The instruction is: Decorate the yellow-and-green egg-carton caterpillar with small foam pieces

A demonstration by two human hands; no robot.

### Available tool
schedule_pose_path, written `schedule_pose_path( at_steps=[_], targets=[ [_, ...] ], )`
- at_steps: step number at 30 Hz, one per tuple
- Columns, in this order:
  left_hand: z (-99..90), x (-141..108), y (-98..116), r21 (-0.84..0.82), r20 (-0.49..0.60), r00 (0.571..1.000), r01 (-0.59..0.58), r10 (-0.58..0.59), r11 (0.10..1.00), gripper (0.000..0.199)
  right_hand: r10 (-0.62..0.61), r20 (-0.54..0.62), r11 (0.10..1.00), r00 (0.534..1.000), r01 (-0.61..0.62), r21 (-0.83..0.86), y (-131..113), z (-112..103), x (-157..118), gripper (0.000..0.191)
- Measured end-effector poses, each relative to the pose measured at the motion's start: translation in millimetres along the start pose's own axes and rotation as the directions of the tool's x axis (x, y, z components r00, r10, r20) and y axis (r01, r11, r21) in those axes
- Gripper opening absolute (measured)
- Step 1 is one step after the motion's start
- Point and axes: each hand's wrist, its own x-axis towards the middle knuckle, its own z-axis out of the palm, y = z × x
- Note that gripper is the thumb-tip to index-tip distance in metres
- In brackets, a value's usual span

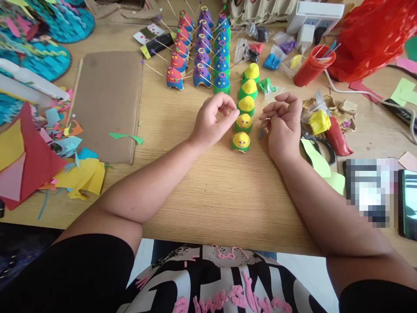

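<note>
A yellow-and-green row of figures point(246, 104) is set on the worktop point(202, 204), between the two hands. Five yellow domes are seated on green bases; the two nearest are marked with eyes and a smiling mouth. The left hand point(213, 119) is placed at the left side of the row, its fingers curled and its thumb tip brought close to the fingertips beside the third and fourth figures. Whether that grip is closed on anything, or whether the row is touched, cannot be told. The right hand point(284, 126) is held to the right of the row, with its fingers bent. A small blue piece point(261, 131) is seen at its fingertips, but it cannot be told whether the grip is clamped on it.

Farther back, to the left, three more rows are lined up: a red-and-blue row point(178, 61), a purple-and-blue row point(202, 56) and a blue-and-green row point(222, 61), with thin sticks fixed in them. A green clay lump point(267, 86) is left near the back of the yellow domes. Beyond the right hand, a red cup point(311, 69) is stood, and black-handled scissors point(326, 148) are partly covered by pale green paper point(314, 157). At the left, a cardboard sheet point(106, 102) is laid flat.
</note>
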Motion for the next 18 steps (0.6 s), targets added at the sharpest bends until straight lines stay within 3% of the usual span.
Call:
schedule_pose_path(
  at_steps=[5,11,14,16,18],
  targets=[
    [2.5,0,0,0.078,-0.036,0.999,-0.021,0.024,0.997,0.023,0.002,-0.098,0.999,0.995,-0.006,-0.039,-3,5,0,0.021],
    [1.7,-1,2,0.126,-0.057,0.994,-0.081,0.088,0.989,0.02,0.087,-0.144,0.995,0.986,-0.079,0.058,-14,9,-2,0.027],
    [2.8,-1,4,0.122,-0.061,0.993,-0.095,0.103,0.988,0.013,0.041,-0.191,0.999,0.981,-0.034,0.038,-10,6,-1,0.033],
    [3.8,-1,5,0.117,-0.066,0.989,-0.121,0.13,0.986,0.009,-0.004,-0.193,1.0,0.981,-0.001,-0.027,-2,-1,2,0.037],
    [4.5,-1,5,0.121,-0.073,0.984,-0.154,0.163,0.981,0.007,-0.023,-0.113,0.996,0.993,0.013,-0.09,7,-11,6,0.045]
  ],
)
